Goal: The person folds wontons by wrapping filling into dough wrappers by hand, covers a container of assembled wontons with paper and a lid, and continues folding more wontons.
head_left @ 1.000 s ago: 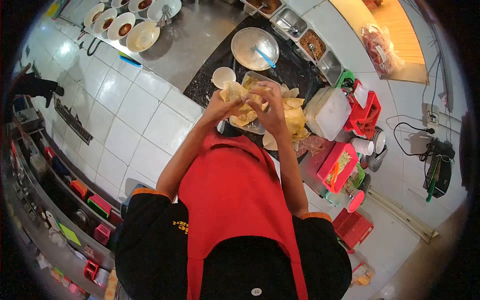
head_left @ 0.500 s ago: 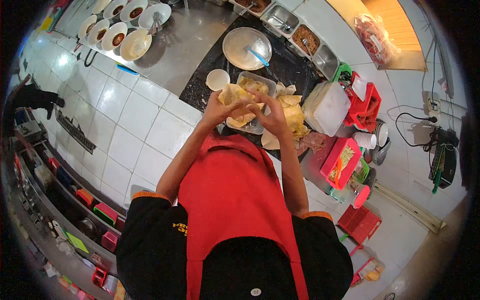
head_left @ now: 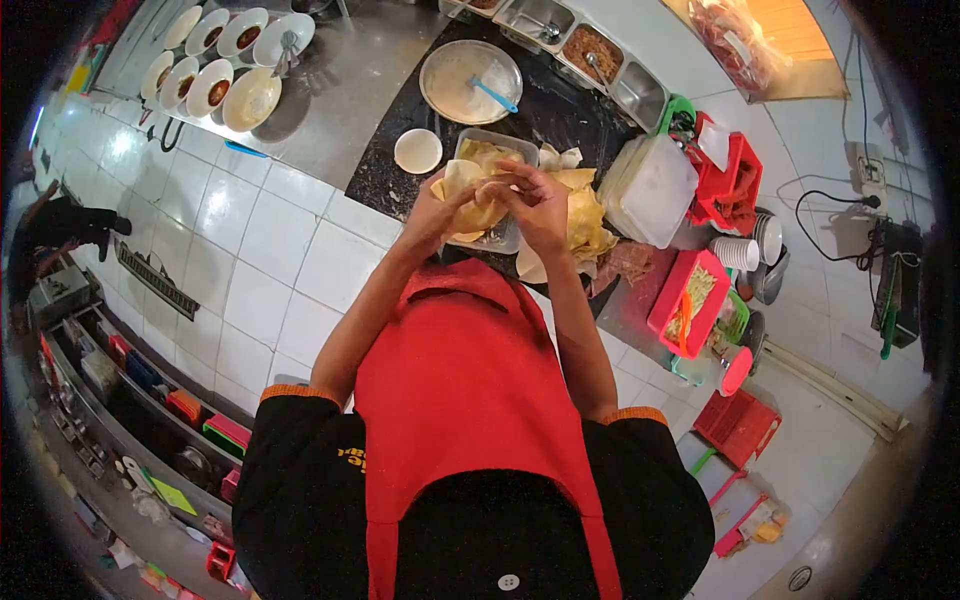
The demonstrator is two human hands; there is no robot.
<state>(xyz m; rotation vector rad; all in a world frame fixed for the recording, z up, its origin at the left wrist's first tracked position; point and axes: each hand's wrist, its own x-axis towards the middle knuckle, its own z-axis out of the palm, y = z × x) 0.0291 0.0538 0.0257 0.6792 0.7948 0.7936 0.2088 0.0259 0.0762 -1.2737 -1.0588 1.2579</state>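
Note:
Over a clear plastic tub (head_left: 528, 149), a thin pale dough wrapper (head_left: 462, 180) is held between my two hands. My left hand (head_left: 433, 214) is closed around its left side. The fingers of my right hand (head_left: 540, 205) are pinched at its right edge, close to the left fingertips. Whatever lies inside the wrapper is hidden by the fingers. Yellowish folded pieces lie in the tub beneath. To the right of my right hand sits a crumpled yellow plastic wrapping (head_left: 590, 225) with pale sheets beside it. A small white bowl (head_left: 418, 151) stands left of the tub.
Beyond the tub is a large bowl (head_left: 440, 85) with a blue spoon (head_left: 492, 95). Metal food pans (head_left: 640, 95) line the back. White bowls with dark sauce (head_left: 210, 88) stand far left. On the right are a lidded container (head_left: 655, 190) and a pink basket (head_left: 690, 300).
My right hand has turned inward and its fingers have closed on the wrapper's edge, nearer my left fingers. The wrapper looks more gathered. The whole view has shifted slightly.

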